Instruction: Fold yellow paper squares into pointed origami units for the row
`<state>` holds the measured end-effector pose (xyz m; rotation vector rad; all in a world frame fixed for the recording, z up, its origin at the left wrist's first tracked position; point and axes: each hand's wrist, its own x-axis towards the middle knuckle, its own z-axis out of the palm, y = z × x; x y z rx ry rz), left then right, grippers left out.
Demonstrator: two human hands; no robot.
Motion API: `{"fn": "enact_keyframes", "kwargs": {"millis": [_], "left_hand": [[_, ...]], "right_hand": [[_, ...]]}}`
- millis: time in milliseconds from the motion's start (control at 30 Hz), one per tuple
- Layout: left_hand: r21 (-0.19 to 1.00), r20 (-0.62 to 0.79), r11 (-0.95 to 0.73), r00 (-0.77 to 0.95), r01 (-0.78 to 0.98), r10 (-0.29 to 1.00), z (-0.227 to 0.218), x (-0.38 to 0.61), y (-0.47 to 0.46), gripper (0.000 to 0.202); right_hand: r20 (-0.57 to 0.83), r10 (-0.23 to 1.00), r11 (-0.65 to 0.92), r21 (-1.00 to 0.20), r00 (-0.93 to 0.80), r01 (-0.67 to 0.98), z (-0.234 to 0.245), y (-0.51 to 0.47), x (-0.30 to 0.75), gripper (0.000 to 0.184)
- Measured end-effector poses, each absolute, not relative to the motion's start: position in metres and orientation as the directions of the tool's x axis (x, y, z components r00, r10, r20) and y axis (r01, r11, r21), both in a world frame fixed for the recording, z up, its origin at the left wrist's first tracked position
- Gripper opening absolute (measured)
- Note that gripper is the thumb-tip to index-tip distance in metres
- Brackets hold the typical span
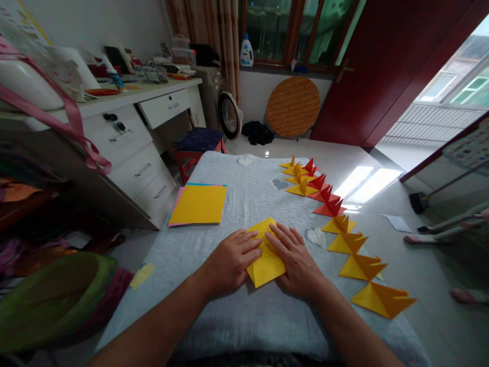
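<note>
A folded yellow paper (265,265) lies on the grey cloth-covered table (244,316) in front of me. My left hand (229,262) rests flat on its left side, fingers stretched across the fold. My right hand (296,260) lies flat on its right side, fingers pointing up and left over the paper. Both hands press the sheet down; neither lifts it.
A stack of coloured paper sheets (198,205), yellow on top, lies to the left. A row of several folded yellow and red paper shapes (346,239) runs along the table's right edge. A white desk with drawers (130,142) stands left; a stool (198,145) beyond the table.
</note>
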<state>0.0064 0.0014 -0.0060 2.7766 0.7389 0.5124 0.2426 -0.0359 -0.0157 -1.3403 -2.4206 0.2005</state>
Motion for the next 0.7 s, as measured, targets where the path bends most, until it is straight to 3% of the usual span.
{"fn": "enact_keyframes", "kwargs": {"millis": [133,367,533,700], "left_hand": [[0.327,0.297,-0.869,0.833,0.371,0.467,-0.001,0.009,-0.006,0.036],[0.423,0.228,-0.812,0.819,0.403,0.526,-0.013,0.008,-0.001,0.066],[0.349,0.16,-0.745,0.748,0.568,0.644,-0.023,0.001,0.01,0.054],[0.2,0.244,-0.755,0.714,0.624,0.656,-0.015,-0.004,0.015,0.044]], "right_hand": [[0.128,0.845,0.529,-0.347,-0.519,0.775,-0.013,-0.037,0.242,0.073],[0.052,0.818,0.541,-0.411,-0.573,0.734,-0.007,-0.037,0.241,0.077],[0.015,0.825,0.525,-0.388,-0.565,0.757,-0.008,-0.038,0.242,0.071],[0.051,0.844,0.519,-0.335,-0.534,0.787,-0.013,-0.039,0.241,0.068]]}}
